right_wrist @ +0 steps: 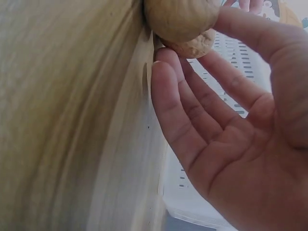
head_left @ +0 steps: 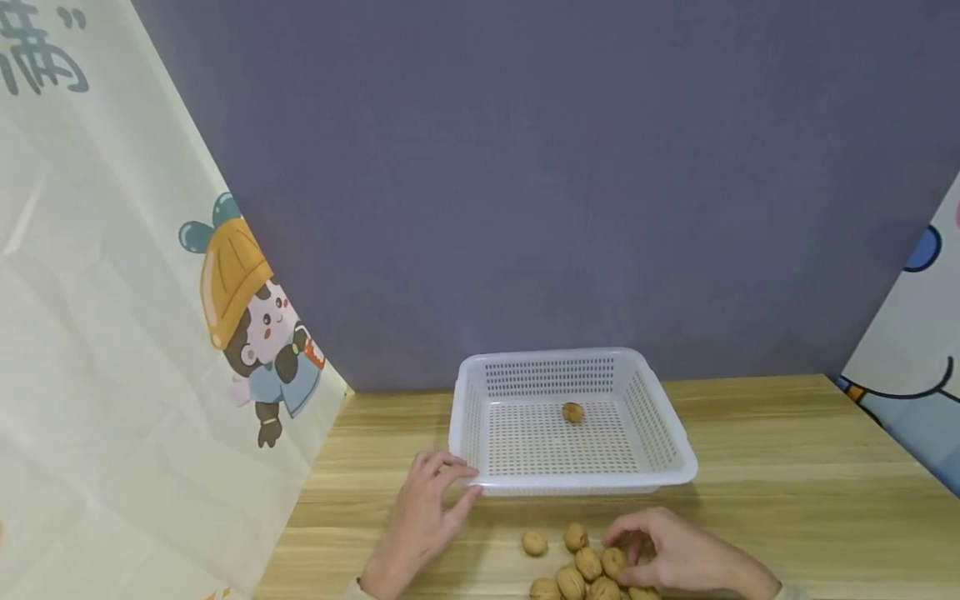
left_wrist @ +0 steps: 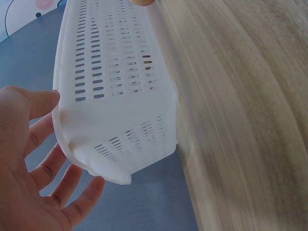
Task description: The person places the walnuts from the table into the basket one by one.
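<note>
A white perforated plastic basket (head_left: 555, 482) stands on the table with one walnut (head_left: 573, 412) lying inside it. At its near left corner my left hand (head_left: 429, 510) holds the rim, thumb on the outer side and fingers around the corner. Several walnuts (head_left: 588, 564) lie in a loose pile in front of the basket. My right hand (head_left: 671, 552) is at the right side of this pile, thumb and fingers curled about a walnut (head_left: 613, 562). Up close in the right wrist view, fingertips meet a walnut (right_wrist: 195, 47) partly hidden behind a nearer walnut (right_wrist: 180, 19).
The wood-grain table (head_left: 772, 467) extends to both sides of the basket. Behind the basket rises a dark grey-blue panel (head_left: 540, 183). Printed cartoon sheets flank the table, a pale sheet (head_left: 97, 333) on the left and another sheet (head_left: 911, 358) on the right.
</note>
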The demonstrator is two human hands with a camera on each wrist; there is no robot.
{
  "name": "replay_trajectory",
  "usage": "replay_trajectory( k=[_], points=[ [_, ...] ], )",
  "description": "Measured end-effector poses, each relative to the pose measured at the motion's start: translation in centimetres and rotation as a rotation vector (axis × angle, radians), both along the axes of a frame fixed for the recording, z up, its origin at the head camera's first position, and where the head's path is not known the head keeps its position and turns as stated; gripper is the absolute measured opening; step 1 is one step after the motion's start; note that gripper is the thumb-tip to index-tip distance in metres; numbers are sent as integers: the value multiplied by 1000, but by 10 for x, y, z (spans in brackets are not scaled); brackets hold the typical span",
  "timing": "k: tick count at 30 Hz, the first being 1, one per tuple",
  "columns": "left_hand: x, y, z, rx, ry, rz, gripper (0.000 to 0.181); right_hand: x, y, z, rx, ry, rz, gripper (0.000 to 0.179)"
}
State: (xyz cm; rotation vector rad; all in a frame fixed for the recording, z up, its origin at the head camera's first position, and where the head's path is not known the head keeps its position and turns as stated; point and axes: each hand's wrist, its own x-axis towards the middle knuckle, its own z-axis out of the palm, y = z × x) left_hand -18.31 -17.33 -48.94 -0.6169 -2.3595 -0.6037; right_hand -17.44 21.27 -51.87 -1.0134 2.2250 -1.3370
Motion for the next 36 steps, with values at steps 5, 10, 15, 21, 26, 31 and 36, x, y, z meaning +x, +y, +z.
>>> replay_trajectory(
  k=[5, 10, 15, 21, 26, 31, 36],
  points=[
    [1, -1, 2, -12, -2, 5, 19, 1, -1, 2, 8, 40, -10, 25],
    [1, 0, 2, -15, 1, 10, 18, 3, -2, 8, -3, 103, -24, 25],
    [2, 0, 1, -7, -8, 23, 18, 8, -4, 19, -5, 139, -10, 24],
    [1, 1, 0, 0, -18, 24, 18, 9, -8, 47, -11, 218, 20, 28],
    [1, 0, 0, 2, -13, 17, 17, -1, -8, 81, -55, 128, 36, 28],
    [1, 0, 0, 2, 2, 10, 17, -16, -9, 110, -28, 89, -43, 31],
    [1, 0, -1, 4, 5, 10, 18, -37, -10, 131, -14, 80, -107, 36]
  ],
)
